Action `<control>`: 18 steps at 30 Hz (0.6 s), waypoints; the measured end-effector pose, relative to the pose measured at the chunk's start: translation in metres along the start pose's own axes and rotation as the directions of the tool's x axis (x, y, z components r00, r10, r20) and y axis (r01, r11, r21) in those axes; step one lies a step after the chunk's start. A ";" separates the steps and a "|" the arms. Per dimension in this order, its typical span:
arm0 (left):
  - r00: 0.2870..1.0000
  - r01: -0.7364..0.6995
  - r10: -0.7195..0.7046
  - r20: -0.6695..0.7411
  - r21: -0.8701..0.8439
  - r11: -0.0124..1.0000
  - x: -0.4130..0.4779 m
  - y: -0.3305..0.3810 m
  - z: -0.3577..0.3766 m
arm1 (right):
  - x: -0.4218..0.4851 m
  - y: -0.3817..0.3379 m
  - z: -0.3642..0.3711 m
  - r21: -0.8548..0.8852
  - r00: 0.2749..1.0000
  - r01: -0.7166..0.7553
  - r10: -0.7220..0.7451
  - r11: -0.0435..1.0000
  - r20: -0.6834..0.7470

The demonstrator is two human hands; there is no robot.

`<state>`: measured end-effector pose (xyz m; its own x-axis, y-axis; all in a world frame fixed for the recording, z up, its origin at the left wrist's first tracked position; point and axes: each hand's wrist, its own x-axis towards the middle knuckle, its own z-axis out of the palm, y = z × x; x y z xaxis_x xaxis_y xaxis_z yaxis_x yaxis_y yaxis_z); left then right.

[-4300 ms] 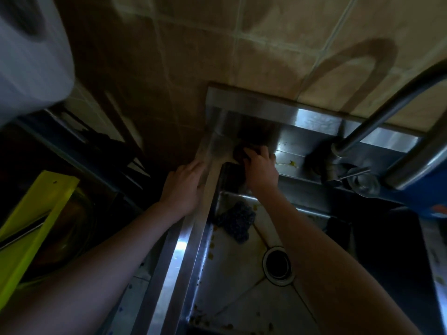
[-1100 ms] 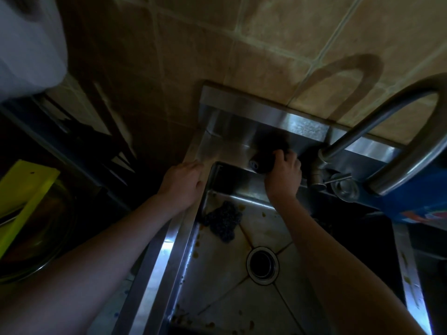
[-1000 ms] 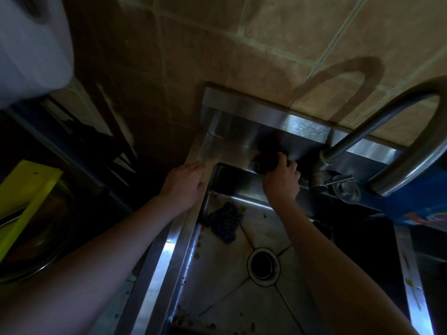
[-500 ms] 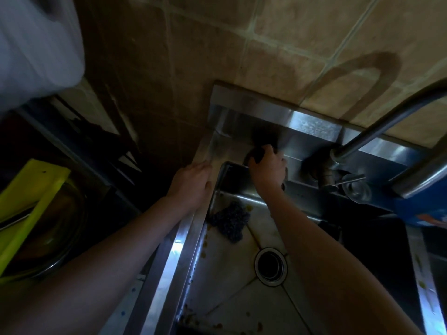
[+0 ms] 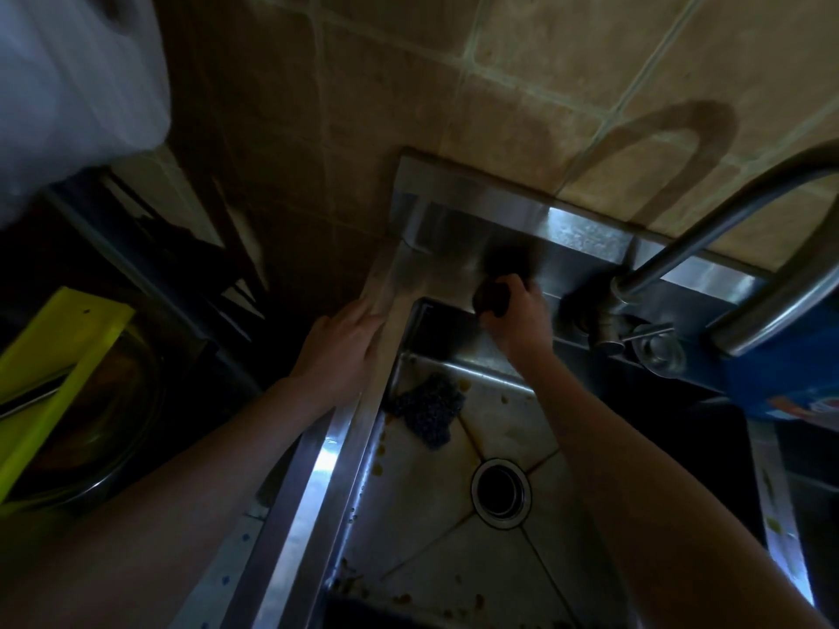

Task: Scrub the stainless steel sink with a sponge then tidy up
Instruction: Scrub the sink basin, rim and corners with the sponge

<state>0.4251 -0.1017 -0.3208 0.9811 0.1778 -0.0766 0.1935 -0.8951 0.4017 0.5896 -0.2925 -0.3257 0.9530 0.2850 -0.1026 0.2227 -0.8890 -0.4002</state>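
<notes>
Currently the right hand (image 5: pixel 517 326) grips a dark sponge (image 5: pixel 491 298), fingers curled round it, and presses it onto the far ledge of the stainless steel sink (image 5: pixel 318 485), near the far left corner and just left of the tap (image 5: pixel 606 326). Judgement: the grip is tight and low so that pressure goes straight into the steel. The left hand (image 5: pixel 338 351) lies flat on the left rim with fingers straight and holds nothing; it probably serves as a brace while the body leans in over the basin. A dark knitted pad (image 5: pixel 426 408) lies on the basin floor at the far left, apart from the sponge; I cannot tell whether it is a cloth or a scourer. Brown specks dot the floor around the drain (image 5: pixel 500 492) and along the near edge, so the basin itself looks not yet scrubbed. No water is seen running. A blue container (image 5: pixel 781 374) stands at the right, beyond the tap. On the dim worktop to the left, a yellow-green board (image 5: pixel 59 370) rests across a bowl (image 5: pixel 122 429).
</notes>
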 end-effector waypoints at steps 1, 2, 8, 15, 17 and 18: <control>1.000 0.010 -0.010 0.005 -0.001 1.000 -0.005 0.000 -0.001 | -0.001 0.005 -0.002 -0.003 1.000 -0.027 0.027 1.000 -0.005; 1.000 0.018 -0.018 0.009 -0.010 1.000 -0.010 0.000 -0.003 | -0.001 0.008 -0.005 -0.008 0.999 -0.047 0.047 0.999 -0.007; 0.998 0.063 -0.063 0.012 -0.031 0.998 -0.047 -0.004 -0.009 | 0.002 0.005 -0.010 0.034 0.991 -0.132 0.133 0.991 -0.035; 0.988 0.154 -0.154 0.021 -0.009 0.988 -0.081 -0.020 -0.004 | -0.001 -0.021 0.002 0.052 1.000 -0.007 0.006 0.999 0.023; 0.987 0.157 -0.157 0.029 -0.006 0.988 -0.084 -0.021 -0.004 | -0.003 -0.011 0.000 0.003 1.000 -0.005 0.005 1.000 0.017; 0.987 0.156 -0.156 0.026 -0.003 0.988 -0.085 -0.019 -0.005 | -0.005 -0.004 -0.001 -0.042 1.000 -0.018 0.018 0.999 0.003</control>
<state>0.3383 -0.0974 -0.3180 0.9388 0.3042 -0.1616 0.3439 -0.8552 0.3879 0.5840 -0.2905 -0.3227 0.9563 0.2698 -0.1122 0.2141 -0.9082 -0.3598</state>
